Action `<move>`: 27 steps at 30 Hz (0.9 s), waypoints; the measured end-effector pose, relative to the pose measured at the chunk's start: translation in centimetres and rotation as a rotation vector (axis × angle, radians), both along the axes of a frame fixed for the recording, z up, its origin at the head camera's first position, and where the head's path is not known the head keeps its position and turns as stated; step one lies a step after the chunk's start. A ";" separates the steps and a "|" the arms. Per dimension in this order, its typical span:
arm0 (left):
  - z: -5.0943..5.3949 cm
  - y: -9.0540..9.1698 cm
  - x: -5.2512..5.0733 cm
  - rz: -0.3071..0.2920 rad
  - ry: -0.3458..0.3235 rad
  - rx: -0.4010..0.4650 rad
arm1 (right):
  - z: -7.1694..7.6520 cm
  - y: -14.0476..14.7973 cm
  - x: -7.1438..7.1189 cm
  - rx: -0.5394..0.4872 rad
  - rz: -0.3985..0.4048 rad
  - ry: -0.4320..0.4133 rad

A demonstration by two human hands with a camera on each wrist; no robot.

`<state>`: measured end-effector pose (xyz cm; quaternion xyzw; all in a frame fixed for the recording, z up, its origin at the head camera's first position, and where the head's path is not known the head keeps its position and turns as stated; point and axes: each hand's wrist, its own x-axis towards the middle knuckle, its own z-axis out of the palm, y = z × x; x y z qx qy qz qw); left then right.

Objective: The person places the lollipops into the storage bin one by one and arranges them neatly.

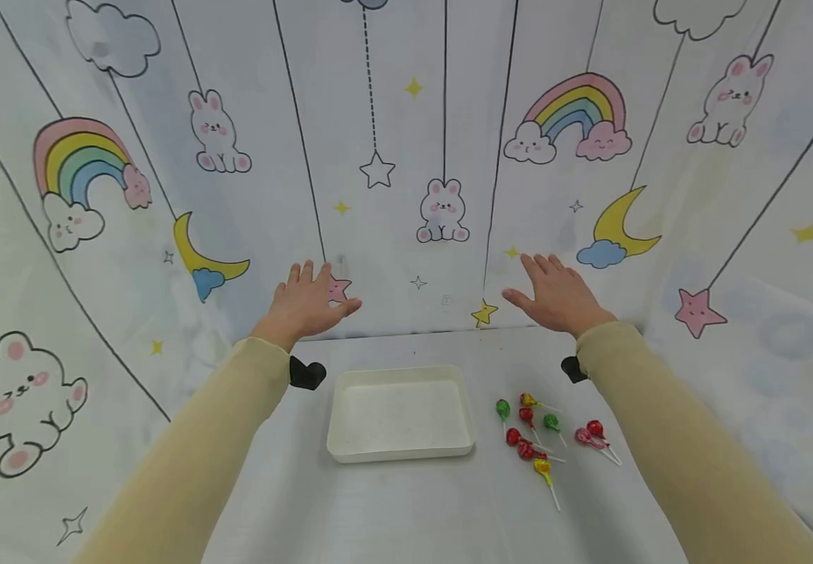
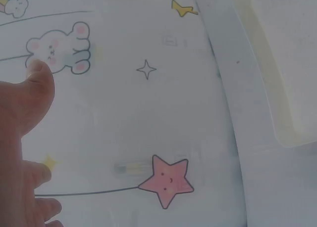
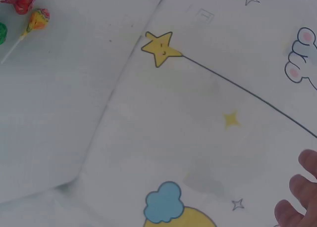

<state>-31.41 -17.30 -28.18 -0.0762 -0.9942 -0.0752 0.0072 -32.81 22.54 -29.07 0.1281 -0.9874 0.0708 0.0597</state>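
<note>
Both of the person's hands are raised in front of a printed backdrop (image 1: pixel 406 125), well apart from each other, and in the head view they are seen above the far edge of the bench (image 1: pixel 378 517). The left hand (image 1: pixel 302 304) is held with its fingers (image 1: pixel 308 274) straightened and its thumb (image 1: pixel 348 306) stretched out to the side; nothing is gripped by it. The right hand (image 1: pixel 557 296) is held in much the same way, its fingers extended and slightly spread, its thumb pointed toward the left hand, and nothing is gripped there either. Whether the backdrop is touched by any fingertip cannot be told. In the left wrist view only the thumb and some fingertips are shown; in the right wrist view only fingertips are shown at the edge. A white rectangular tray (image 1: pixel 402 454) is set on the bench, between the two forearms. To the right of the tray, a loose cluster of lollipops (image 1: pixel 525 450) in red, green and yellow is laid on the bench, their sticks pointed mostly toward the near side. Two red ones (image 1: pixel 595 428) are placed just beside the cluster, nearer the right sleeve (image 1: pixel 667 423).
</note>
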 end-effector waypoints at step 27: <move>-9.6 -3.1 2.9 -0.107 -0.194 0.414 | -2.1 0.2 2.0 -0.184 0.057 -0.054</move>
